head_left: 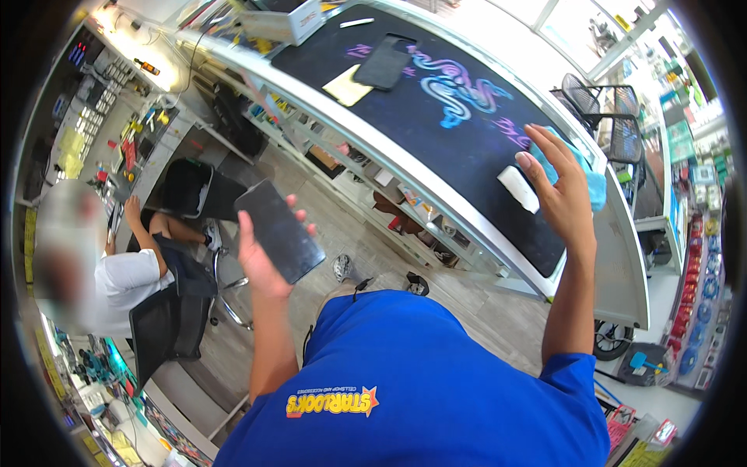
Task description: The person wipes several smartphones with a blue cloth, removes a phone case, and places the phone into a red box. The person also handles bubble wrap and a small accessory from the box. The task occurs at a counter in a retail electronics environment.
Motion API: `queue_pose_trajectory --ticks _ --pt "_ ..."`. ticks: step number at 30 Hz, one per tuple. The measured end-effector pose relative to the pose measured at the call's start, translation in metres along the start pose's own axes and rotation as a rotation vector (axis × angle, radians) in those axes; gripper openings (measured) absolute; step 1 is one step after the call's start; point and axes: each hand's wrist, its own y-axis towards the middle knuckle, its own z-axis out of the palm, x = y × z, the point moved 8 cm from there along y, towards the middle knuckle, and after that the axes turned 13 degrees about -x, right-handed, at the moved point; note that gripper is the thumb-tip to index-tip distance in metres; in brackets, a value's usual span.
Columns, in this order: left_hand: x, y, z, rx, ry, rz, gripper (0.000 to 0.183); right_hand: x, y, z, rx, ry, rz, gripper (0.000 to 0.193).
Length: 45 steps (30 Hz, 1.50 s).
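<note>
I had the phone [280,231] at nine o'clock from the middle of my view, held up off the table [467,224] in the left hand [263,266]. Those fingers were closed around it: the thumb pressed one long edge, the fingertips wrapped the opposite one, and its dark, glossy face tilted upward.

I judged it light but stiff, with a slick face that could slide if the grip loosened, and probably glass that would crack or chip on a hard floor. The long edges looked the best place to take hold, leaving the face free of pressure; its lower end, toward four o'clock, jutted out unsupported.

Between two and three o'clock, the right hand [566,198] had its fingers extended and spread, gripping nothing that I could see. A blue cloth [597,185] lay just beyond it; I could not tell whether they touched. A small white block [517,189] sat near its thumb on the dark mat [443,148]. At twelve o'clock, a black phone case [383,62] partly overlapped a yellow pad [346,89].
</note>
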Motion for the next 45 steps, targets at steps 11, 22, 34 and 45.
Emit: queue_pose_trajectory --ticks 11,22,34,45 --pt "-0.056 0.083 0.009 0.235 -0.114 -0.196 0.076 0.303 -0.063 0.275 0.348 0.485 -0.638 0.097" --pt "-0.18 0.086 0.058 0.012 0.604 0.484 0.043 0.325 0.088 0.303 0.596 0.829 -0.024 0.057" --pt "-0.234 0.206 0.264 0.161 1.189 1.198 0.049 0.291 0.387 0.221 0.434 0.984 -0.392 0.036" --pt "-0.196 0.347 0.248 -0.144 1.846 1.382 0.04 0.201 0.45 0.387 0.547 0.742 -0.5 0.047"
